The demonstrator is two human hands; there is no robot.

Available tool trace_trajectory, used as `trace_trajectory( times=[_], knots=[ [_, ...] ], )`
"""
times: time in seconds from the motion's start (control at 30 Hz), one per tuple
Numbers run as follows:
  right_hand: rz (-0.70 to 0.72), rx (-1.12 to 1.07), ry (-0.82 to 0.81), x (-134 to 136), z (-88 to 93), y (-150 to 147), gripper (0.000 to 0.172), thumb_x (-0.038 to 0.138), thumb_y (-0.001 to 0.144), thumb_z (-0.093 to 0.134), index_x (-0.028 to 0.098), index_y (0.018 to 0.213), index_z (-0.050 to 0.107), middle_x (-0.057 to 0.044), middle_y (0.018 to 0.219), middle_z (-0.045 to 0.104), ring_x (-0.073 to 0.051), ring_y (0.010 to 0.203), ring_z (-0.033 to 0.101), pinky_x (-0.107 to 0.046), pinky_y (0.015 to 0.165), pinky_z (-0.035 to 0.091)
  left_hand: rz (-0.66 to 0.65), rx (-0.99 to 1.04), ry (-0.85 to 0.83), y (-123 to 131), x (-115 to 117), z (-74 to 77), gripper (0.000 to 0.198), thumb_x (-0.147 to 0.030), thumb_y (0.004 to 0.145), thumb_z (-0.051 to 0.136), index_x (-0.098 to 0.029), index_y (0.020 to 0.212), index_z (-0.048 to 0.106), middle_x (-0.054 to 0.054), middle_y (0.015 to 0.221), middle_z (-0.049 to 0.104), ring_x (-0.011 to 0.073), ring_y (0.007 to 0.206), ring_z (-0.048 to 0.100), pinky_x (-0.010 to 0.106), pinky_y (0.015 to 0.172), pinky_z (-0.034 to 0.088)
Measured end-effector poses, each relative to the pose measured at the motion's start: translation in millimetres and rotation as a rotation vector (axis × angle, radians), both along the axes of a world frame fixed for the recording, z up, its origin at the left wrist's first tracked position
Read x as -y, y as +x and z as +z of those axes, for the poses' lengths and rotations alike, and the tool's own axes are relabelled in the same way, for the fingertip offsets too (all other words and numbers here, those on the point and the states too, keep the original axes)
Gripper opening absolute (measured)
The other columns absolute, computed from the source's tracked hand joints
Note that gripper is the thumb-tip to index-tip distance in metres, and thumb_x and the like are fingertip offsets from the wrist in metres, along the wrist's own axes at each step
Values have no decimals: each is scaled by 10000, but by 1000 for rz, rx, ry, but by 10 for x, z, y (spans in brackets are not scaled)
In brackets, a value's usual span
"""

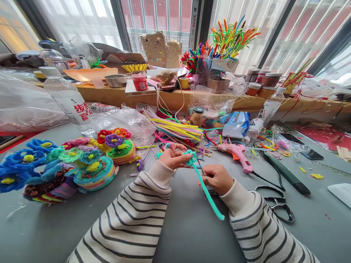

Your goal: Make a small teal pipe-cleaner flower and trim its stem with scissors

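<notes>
My left hand (173, 156) is closed in a pinch on the looped end of a teal pipe cleaner (206, 190), just above the grey table (189, 226). My right hand (216, 178) is closed on the same pipe cleaner lower down its stem. The free end of the stem slants down to the right, below my right wrist. Both arms wear striped sleeves. Finished pipe-cleaner flowers (90, 164) stand to the left of my left hand.
A pink glue gun (238, 153) lies right of my hands, black scissors (276, 204) further right. Loose yellow pipe cleaners (178, 129) and plastic bags sit behind. A water bottle (70, 100) stands at the left, and a cluttered wooden shelf (170, 98) runs along the window.
</notes>
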State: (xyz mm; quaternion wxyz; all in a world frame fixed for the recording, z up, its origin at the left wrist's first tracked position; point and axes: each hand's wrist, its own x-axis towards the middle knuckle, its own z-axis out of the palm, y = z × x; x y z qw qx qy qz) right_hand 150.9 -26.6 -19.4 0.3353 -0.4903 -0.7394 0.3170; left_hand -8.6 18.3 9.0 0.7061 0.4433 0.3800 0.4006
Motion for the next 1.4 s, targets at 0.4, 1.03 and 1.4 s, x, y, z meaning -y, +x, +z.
trace_trajectory(
  times=[0.4, 1.03, 1.4],
  knots=[
    [11, 177, 87, -19, -30, 30, 645, 746, 596, 283, 136, 487, 463, 21, 452, 363, -74, 437, 303, -202, 422, 243, 70, -64, 17, -10, 12, 32, 510, -238, 415, 737, -153, 779, 389, -51, 469, 565, 82, 440, 523, 194, 439, 402],
    [-13, 207, 126, -16, -55, 16, 574, 690, 587, 414, 147, 407, 365, 36, 417, 328, -62, 420, 262, -202, 412, 216, 81, -134, 37, -7, 11, 21, 440, -220, 431, 731, -160, 703, 391, -96, 383, 499, 43, 363, 447, 157, 391, 327],
    [-18, 123, 103, -32, -77, 43, 523, 527, 650, 500, 159, 357, 272, 28, 352, 361, -60, 372, 338, -192, 376, 243, 117, -122, 18, -21, 31, 51, 439, -195, 444, 725, -164, 715, 381, -84, 439, 515, 57, 402, 485, 162, 403, 336]
  ],
)
